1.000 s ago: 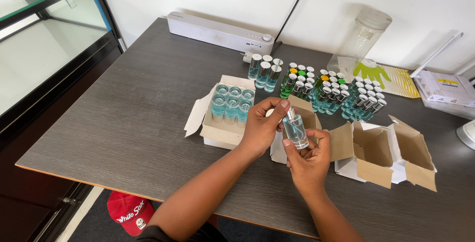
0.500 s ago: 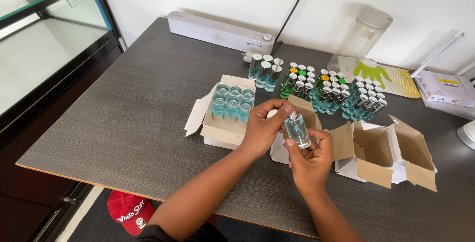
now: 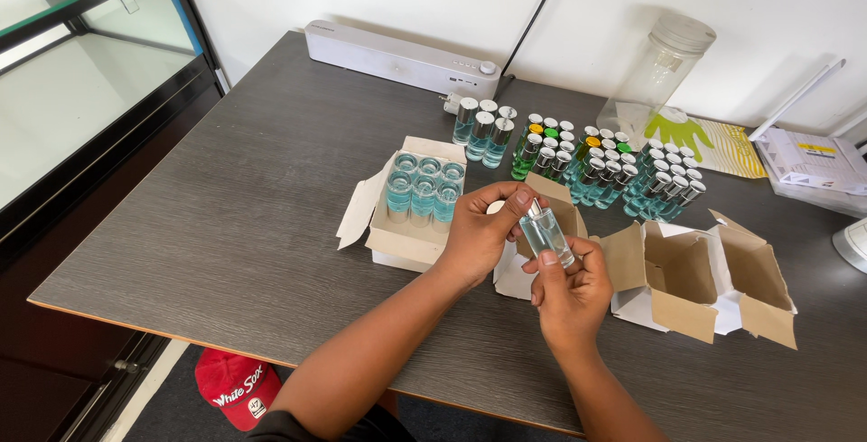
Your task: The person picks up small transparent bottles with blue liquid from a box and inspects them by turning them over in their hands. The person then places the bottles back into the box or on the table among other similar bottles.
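My right hand (image 3: 571,296) grips a small clear glass bottle (image 3: 545,233) with pale blue liquid, held tilted above the table. My left hand (image 3: 479,230) pinches the bottle's silver top with thumb and fingers. Just left of my hands sits an open cardboard box (image 3: 405,241) holding several blue-filled bottles without caps. Behind the held bottle lies another small open box (image 3: 564,212), partly hidden by my hands.
Rows of capped bottles (image 3: 603,167) with blue, green and yellow liquid stand further back. An empty open box (image 3: 706,275) sits at the right. A long white device (image 3: 399,58), a clear jar (image 3: 657,76) and a red cap (image 3: 237,386) on the floor are also in view.
Both hands have stayed together on the bottle; its tilt has shifted slightly as the left fingers work at its top.
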